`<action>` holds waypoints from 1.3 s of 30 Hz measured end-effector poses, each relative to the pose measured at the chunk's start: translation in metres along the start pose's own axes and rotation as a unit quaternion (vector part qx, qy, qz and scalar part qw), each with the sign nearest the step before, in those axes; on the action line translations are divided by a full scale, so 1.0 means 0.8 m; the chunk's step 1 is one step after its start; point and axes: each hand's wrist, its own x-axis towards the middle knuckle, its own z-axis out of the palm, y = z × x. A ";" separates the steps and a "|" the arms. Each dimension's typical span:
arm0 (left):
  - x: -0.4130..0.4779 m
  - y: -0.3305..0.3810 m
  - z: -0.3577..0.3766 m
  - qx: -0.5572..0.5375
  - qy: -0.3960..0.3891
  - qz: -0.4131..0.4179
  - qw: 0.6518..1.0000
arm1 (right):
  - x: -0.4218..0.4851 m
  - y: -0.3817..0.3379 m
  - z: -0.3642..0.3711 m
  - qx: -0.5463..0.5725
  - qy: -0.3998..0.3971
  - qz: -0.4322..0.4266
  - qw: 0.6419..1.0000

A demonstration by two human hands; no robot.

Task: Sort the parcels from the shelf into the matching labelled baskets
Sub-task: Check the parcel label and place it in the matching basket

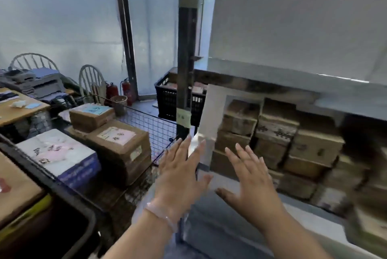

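Already in place at left: a white box (56, 154) with a pink label, then, in a wire basket (159, 126), a blue-labelled box (90, 116) and a pink-labelled box (121, 145). Behind, a black crate (167, 99) beside the shelf post (185, 49).

In the middle, stretched toward the shelf (261, 85): left hand (180, 166), fingers straight and spread, holding nothing, fingertips close to a pale sheet (213, 108) at the shelf's end; touching or not, impossible to tell through the blur. Just beside it, right hand (249, 177), likewise flat, spread and empty.

Further right, stacked inside the shelf: brown parcels (276, 133), none yet touched, labels too blurred to read.

Judged to be the pick-up stage. Best done by taking one parcel from the top of the near stack, palms on opposite sides, drawing it straight out without toppling its neighbours, then reading the label before choosing a basket.
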 end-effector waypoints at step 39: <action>0.076 0.770 0.261 -0.053 -0.253 0.014 0.966 | -0.349 0.613 -0.222 0.107 0.075 0.330 0.935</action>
